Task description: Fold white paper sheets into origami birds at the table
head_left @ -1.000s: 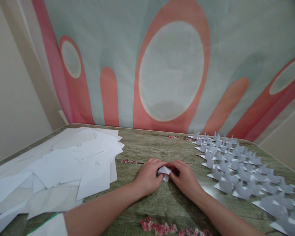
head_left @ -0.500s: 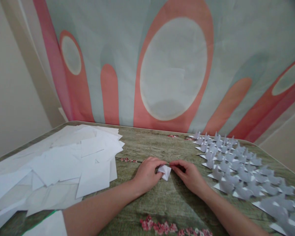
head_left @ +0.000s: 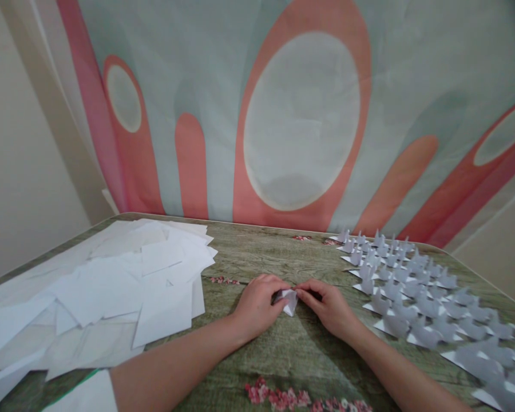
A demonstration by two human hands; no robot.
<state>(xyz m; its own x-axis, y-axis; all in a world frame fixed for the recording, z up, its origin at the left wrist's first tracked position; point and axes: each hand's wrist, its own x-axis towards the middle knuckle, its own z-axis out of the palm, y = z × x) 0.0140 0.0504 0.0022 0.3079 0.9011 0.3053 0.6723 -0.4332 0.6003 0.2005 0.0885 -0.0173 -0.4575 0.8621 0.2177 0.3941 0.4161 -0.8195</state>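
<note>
A small folded piece of white paper (head_left: 289, 304) is held between my two hands over the middle of the table. My left hand (head_left: 264, 300) pinches its left side, the thumb lying across the front face. At the upper right corner, my right hand (head_left: 321, 303) grips the paper between thumb and forefinger. The fingertips of both hands nearly meet along the top edge. Part of the folded paper is hidden behind the left thumb and fingers.
A wide spread of loose white paper sheets (head_left: 167, 309) covers the table's left side. Several rows of folded white paper figures (head_left: 424, 303) stand on the right. The wood-patterned table (head_left: 257, 252) meets a printed backdrop (head_left: 302, 120) at its far edge.
My left thumb has moved right across the face of the folded paper, covering more of it. My right fingertips have shifted slightly left, closer to the left hand.
</note>
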